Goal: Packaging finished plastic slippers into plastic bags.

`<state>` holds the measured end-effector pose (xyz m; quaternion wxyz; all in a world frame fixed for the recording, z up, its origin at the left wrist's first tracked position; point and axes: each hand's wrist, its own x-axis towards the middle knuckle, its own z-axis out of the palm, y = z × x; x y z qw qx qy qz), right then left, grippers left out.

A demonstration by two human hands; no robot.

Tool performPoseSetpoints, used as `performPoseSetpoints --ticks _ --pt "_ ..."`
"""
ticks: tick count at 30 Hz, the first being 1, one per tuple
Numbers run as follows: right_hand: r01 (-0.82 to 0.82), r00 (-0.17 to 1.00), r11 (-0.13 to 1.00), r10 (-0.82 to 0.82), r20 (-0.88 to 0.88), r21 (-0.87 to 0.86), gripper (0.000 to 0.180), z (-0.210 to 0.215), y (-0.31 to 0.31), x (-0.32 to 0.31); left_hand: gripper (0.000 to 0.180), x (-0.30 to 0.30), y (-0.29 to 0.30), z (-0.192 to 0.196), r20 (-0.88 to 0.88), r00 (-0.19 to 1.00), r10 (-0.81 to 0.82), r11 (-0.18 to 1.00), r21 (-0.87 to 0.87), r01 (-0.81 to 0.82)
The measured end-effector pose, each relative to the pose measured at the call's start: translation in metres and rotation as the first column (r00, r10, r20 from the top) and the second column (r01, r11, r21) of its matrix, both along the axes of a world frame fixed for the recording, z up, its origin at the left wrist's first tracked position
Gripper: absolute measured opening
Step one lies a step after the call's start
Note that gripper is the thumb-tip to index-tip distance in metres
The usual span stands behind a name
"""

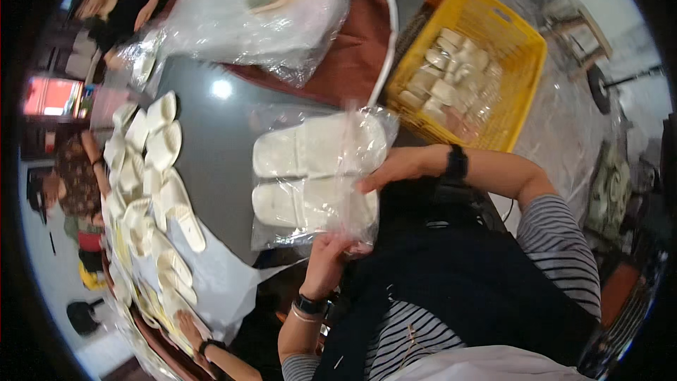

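A clear plastic bag [282, 237] holds a pair of cream slippers [302, 147] lying side by side, over the grey table. My left hand [328, 259] grips the bag's near edge, its fingers closed on the plastic. At the bag's right end my right hand [398, 168] is closed around the edge, thumb on top and the other fingers mostly hidden beneath. Pale tape or a fold of plastic, blurred, crosses the bag near its right end.
Loose cream slippers [163, 144] pile along the table's left side, where another person's hand [189, 328] touches one. A yellow crate [527, 70] with bagged slippers stands at the far right. A large plastic-wrapped bundle [211, 10] lies on brown cloth [361, 42]. Other people are at the left.
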<state>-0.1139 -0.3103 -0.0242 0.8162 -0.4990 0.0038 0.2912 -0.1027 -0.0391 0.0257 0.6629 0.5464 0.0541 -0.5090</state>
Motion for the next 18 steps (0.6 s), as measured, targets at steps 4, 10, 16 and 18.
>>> performPoseSetpoints --ticks 4,10,16,18 --pt "0.061 0.991 0.988 -0.043 -0.127 0.139 0.056 -0.013 -0.002 -0.011 0.019 0.004 -0.03 0.017 0.075 0.974 -0.216 0.973 0.106 0.207" --pt "0.246 0.944 0.967 -0.222 0.245 -0.071 0.039 -0.054 -0.053 -0.036 0.036 0.012 -0.054 0.039 0.458 0.718 -0.524 0.832 0.095 0.547" --pt "0.615 0.7 0.125 -0.54 0.467 -0.778 0.023 -0.035 -0.227 -0.168 0.057 0.05 -0.086 0.05 0.902 0.183 -0.392 0.918 0.368 0.15" --pt "0.464 0.779 -0.304 -0.306 0.547 -0.832 0.024 -0.037 -0.294 -0.208 0.06 0.07 -0.081 0.031 0.91 0.074 -0.408 0.911 0.411 -0.034"
